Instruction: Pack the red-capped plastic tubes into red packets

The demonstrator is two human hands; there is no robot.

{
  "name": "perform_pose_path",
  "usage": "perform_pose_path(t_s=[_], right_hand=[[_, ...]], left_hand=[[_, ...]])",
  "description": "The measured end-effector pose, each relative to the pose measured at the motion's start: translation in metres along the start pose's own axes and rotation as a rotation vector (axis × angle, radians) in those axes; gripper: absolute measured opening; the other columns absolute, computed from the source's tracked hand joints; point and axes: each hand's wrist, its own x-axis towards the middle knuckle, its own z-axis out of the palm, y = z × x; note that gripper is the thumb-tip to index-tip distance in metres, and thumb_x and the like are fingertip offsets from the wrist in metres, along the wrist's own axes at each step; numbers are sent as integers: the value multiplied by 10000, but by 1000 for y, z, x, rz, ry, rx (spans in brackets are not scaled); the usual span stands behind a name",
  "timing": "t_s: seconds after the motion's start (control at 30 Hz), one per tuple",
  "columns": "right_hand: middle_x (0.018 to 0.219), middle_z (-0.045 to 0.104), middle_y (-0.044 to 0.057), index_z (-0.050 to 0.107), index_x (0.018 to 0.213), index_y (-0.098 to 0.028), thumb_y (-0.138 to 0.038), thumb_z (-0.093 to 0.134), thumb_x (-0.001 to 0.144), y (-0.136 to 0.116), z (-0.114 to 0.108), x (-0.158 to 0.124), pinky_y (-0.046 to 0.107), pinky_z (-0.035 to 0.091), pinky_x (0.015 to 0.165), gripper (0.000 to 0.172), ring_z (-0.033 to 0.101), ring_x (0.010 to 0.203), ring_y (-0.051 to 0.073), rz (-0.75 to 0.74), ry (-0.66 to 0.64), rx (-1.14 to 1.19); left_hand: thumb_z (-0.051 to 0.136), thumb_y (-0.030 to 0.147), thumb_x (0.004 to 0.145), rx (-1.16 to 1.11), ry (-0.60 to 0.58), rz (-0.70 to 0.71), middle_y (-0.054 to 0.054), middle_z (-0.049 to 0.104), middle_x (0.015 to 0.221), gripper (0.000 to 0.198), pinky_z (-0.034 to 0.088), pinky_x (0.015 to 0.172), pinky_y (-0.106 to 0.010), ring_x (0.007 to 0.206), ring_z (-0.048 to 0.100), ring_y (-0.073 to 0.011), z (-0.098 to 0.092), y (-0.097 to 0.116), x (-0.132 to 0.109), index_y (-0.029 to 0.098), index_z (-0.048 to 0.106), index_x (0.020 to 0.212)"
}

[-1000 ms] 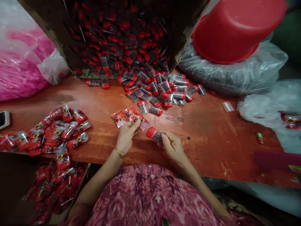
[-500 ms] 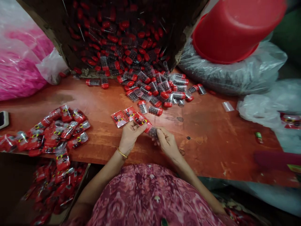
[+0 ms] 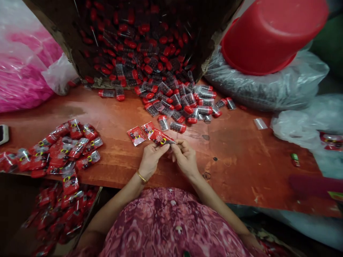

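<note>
A red printed packet (image 3: pixel 162 137) is pinched between both hands over the near part of the table. My left hand (image 3: pixel 151 157), with a gold bangle at its wrist, grips the packet's lower edge by thumb and fingers. On the other side, my right hand (image 3: pixel 184 157) closes on the packet's right end; its fingertips are partly hidden. Just beyond lie two flat red packets, one (image 3: pixel 136 136) apart and another (image 3: pixel 149 129) partly covered by the held one. Close by are small clear containers with red caps and dark beads, such as a container (image 3: pixel 178 127).
Many capped containers spill from a cardboard box (image 3: pixel 66 46). Filled red packets (image 3: pixel 60 151) lie in a pile at left, above a lower box of more packets (image 3: pixel 61 214). A red bucket (image 3: pixel 270 39) stands upside down on a plastic sack (image 3: pixel 249 89). Pink goods fill a bag (image 3: pixel 24 71).
The right hand has moved up and closer to the left. The packet has turned flatter, and its dark bead-filled end, visible before, is now mostly covered by fingers.
</note>
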Motion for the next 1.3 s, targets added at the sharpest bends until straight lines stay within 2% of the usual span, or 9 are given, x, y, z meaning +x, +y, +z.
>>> perform_pose_path(t_s=[0.2,0.3,0.4,0.5,0.63,0.73,0.83,1.13,1.3], right_hand=[[535,492,-31,475,628,-203,-531,515,798,2,10,26,239,394,495,372,458,494,105,-228,18,-407],[810,602,76,597,900,-182,-461,464,852,0,-3,44,338,436,696,313,536,761,199,-424,108,-827],[1014,574,159,578,1102,-155,-366,505,833,3,-22,57,412,422,746,349,499,899,278,-438,217,-1127],[1073,572,160,600,1084,-156,-229,492,807,11,-37,57,436,416,760,307,484,932,299,-438,109,-1276],[1174,556,112,607,1080,-191,-60,444,699,24,-53,38,457,388,884,435,464,1061,284,-529,-26,-1232],[1254,510,108,589,1122,-203,-29,422,660,31,-63,24,485,356,950,521,426,1157,281,-585,16,-1164],[1234,529,121,579,1125,-196,-74,442,716,33,-65,17,483,371,950,448,456,1153,275,-633,73,-1103],[922,670,93,640,928,-189,-211,507,839,17,-37,4,382,442,811,161,589,887,218,-646,162,-962],[913,666,90,624,971,-182,-307,481,861,8,-11,9,350,463,762,219,584,826,196,-443,85,-682]], left_hand=[[796,366,546,-60,121,-4,6,672,662,316,467,651,-217,621,607,-97,-17,6,-1,152,654,730],[687,408,687,-121,324,201,2,711,820,227,482,808,-246,844,650,-123,-50,30,3,209,644,786],[537,515,780,-220,552,432,17,712,901,284,458,873,-211,1008,611,-101,-84,56,9,245,616,735],[442,644,763,-183,565,473,-21,698,998,437,464,893,-254,1075,585,-135,-93,64,12,249,628,780],[653,525,661,416,414,421,-91,686,1046,380,398,984,-428,1110,565,-258,-64,48,19,216,674,881],[706,404,647,1035,291,540,-99,563,1286,306,173,1085,-549,1313,343,-333,-46,35,33,228,701,898],[678,328,690,1397,241,593,-75,462,1388,198,55,1087,-592,1365,229,-351,-44,28,46,252,715,869],[576,265,766,1409,224,708,-48,637,1185,148,28,1089,-590,1334,310,-325,-49,10,46,281,723,757],[548,341,797,1314,294,744,-78,593,1251,208,76,1076,-602,1333,318,-317,-38,23,32,266,720,886]])
